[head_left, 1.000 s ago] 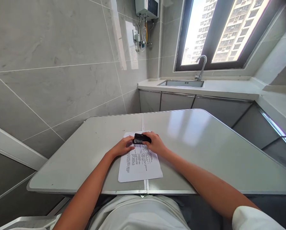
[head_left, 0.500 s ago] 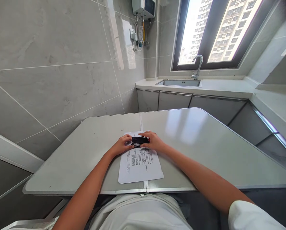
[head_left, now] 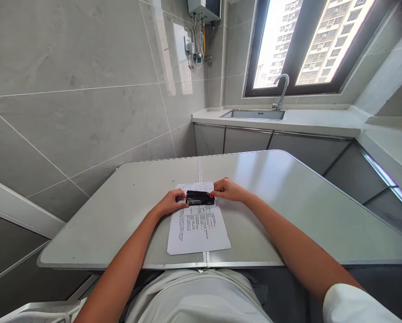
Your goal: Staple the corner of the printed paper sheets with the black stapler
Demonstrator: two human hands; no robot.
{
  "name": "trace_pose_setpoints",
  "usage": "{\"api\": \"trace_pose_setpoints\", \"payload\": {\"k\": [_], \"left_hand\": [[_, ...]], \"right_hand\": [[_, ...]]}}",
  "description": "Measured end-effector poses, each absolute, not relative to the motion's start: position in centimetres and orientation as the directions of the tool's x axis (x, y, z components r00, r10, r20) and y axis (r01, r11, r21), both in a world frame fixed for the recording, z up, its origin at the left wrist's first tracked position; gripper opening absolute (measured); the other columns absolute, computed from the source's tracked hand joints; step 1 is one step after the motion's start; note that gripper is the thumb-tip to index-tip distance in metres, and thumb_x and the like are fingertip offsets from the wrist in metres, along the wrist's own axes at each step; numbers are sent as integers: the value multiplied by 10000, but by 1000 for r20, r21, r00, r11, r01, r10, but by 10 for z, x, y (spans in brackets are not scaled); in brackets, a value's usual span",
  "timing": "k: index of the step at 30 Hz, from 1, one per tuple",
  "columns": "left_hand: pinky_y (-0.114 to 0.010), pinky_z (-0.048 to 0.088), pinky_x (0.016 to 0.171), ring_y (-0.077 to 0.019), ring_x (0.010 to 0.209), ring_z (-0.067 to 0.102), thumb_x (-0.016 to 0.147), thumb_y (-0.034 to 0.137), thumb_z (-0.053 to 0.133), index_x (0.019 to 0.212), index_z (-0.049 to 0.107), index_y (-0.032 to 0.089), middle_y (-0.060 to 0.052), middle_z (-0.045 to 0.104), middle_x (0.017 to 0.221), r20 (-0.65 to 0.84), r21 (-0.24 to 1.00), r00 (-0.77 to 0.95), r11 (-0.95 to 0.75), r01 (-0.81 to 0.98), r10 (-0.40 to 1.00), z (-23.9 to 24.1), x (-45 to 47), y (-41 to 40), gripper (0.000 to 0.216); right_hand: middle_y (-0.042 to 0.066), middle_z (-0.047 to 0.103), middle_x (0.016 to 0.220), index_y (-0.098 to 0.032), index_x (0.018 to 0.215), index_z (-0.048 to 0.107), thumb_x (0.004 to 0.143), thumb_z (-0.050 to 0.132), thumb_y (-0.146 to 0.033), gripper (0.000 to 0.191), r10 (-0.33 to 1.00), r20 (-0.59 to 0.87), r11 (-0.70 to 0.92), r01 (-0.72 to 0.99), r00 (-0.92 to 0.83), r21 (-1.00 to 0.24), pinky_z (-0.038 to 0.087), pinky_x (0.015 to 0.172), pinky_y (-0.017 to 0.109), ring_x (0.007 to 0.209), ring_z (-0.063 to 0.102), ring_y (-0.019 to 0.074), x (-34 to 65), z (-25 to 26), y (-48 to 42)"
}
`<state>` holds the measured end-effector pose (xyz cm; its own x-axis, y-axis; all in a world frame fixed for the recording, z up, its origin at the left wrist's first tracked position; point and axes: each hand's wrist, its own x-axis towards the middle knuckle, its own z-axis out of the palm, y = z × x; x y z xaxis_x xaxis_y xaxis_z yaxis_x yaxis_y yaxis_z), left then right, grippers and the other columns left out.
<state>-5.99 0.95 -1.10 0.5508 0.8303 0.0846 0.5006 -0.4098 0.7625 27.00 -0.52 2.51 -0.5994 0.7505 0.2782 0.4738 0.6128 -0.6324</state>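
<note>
A black stapler (head_left: 200,198) with a red bit at its right end lies across the upper part of a printed sheet of paper (head_left: 201,240). Its left end is gripped between the thumb and fingers of my left hand (head_left: 171,202). At the other end, the fingertips of my right hand (head_left: 230,189) are pinched together on the red bit. The stapler's arms look slightly apart, with metal showing between them. Whether there is more than one sheet below, I cannot tell.
The paper rests on a pale folding table (head_left: 271,224) with a seam down its middle. Beyond it are a white counter (head_left: 315,118), a sink (head_left: 254,114) and a tap (head_left: 281,92) under a window. A grey tiled wall (head_left: 69,112) rises on the left.
My right hand has slid right, from over the stapler's body to its red end, leaving more of the stapler showing. My left hand keeps its hold. The view has shifted slightly.
</note>
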Motion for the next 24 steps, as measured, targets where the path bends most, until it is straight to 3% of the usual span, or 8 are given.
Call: {"api": "trace_pose_setpoints", "payload": {"k": [3, 6, 9, 11, 14, 17, 21, 24], "left_hand": [[-247, 354, 644, -127, 699, 450, 722, 413, 848, 860, 676, 170, 32, 526, 784, 35, 796, 521, -339, 502, 853, -16, -60, 12, 329], [-249, 368, 651, -133, 715, 474, 700, 413, 857, 837, 667, 167, 21, 562, 824, 33, 799, 504, -325, 506, 863, -16, -59, 12, 339], [-254, 379, 662, -138, 729, 484, 696, 413, 859, 830, 671, 170, 10, 583, 868, 57, 776, 506, -357, 520, 861, -13, -58, 11, 335], [-253, 373, 659, -142, 730, 489, 704, 409, 853, 829, 666, 173, 14, 585, 850, 54, 767, 508, -361, 530, 860, -12, -57, 10, 326], [-252, 363, 654, -142, 720, 486, 724, 401, 846, 831, 662, 178, 27, 573, 804, 36, 765, 510, -352, 540, 860, -11, -58, 10, 308], [-257, 389, 675, -140, 737, 496, 706, 406, 881, 928, 713, 185, 20, 581, 842, 37, 797, 523, -341, 499, 851, -10, -61, 11, 355], [-300, 493, 870, -187, 959, 606, 771, 481, 867, 1301, 681, 202, -78, 639, 1125, 150, 943, 438, -262, 207, 887, -4, -67, 12, 627], [-384, 495, 1044, -252, 1190, 631, 948, 561, 676, 1344, 647, 171, -170, 603, 1371, 116, 989, 380, -73, -125, 918, 1, -67, 11, 556]], "right_hand": [[-12, 528, 598, -186, 559, 618, 949, 598, -545, 531, 730, 152, 596, 511, -667, -620, 298, 578, 294, 563, 348, 111, 281, 28, -4], [-13, 566, 570, -199, 648, 709, 950, 611, -552, 475, 736, 47, 565, 574, -676, -593, 300, 568, 298, 536, 379, 114, 286, 30, -3], [13, 642, 665, -222, 761, 785, 954, 629, -506, 377, 787, 259, 587, 552, -560, -592, 382, 640, 303, 615, 487, 142, 271, 22, -4], [47, 717, 870, -243, 964, 811, 927, 680, -483, 276, 805, 399, 589, 515, -439, -623, 450, 730, 320, 754, 581, 176, 253, 10, -6], [85, 728, 1126, -252, 1280, 712, 815, 823, -426, 508, 800, 413, 593, 472, -434, -652, 503, 844, 365, 970, 646, 236, 225, -9, -10], [57, 744, 1020, -235, 1194, 727, 825, 815, -321, 389, 791, 366, 600, 502, -490, -623, 498, 852, 369, 942, 663, 240, 212, -19, -14], [34, 732, 941, -243, 1130, 749, 841, 790, -272, 294, 793, 436, 609, 538, -425, -583, 498, 800, 338, 854, 660, 212, 214, -19, -16], [50, 762, 1001, -260, 1231, 720, 900, 707, -196, 337, 708, 619, 683, 550, -340, -480, 501, 828, 353, 924, 649, 224, 217, -15, -17]]}}
